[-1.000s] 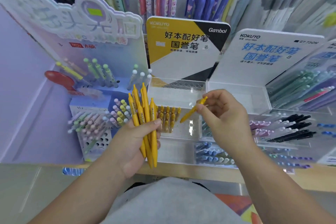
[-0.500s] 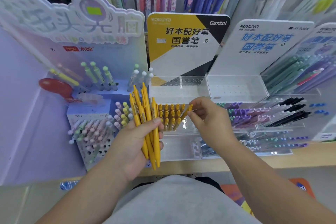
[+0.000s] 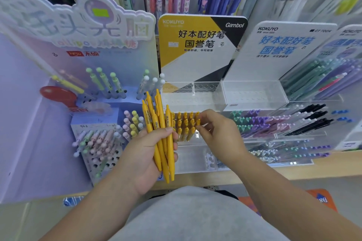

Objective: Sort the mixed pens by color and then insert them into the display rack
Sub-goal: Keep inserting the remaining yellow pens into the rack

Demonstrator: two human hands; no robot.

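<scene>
My left hand (image 3: 144, 155) is closed around a bundle of several yellow pens (image 3: 156, 121), held upright in front of the display. My right hand (image 3: 220, 133) reaches to the clear acrylic rack (image 3: 193, 95) below the yellow-and-black sign. Its thumb and forefinger pinch the top of a single yellow pen (image 3: 198, 121), which stands at the right end of the rows of yellow pens in the rack (image 3: 184, 124). The lower part of that pen is hidden by the others and by my fingers.
A lilac stand (image 3: 94, 143) with pastel pens is on the left. To the right are clear trays of teal, purple and black pens (image 3: 284, 121). More pens hang on the back wall. The wooden shelf edge (image 3: 274, 172) runs below the racks.
My right hand carried the single yellow pen down and left from mid-air into the rack, where it now stands in the row. The left hand kept its bundle still.
</scene>
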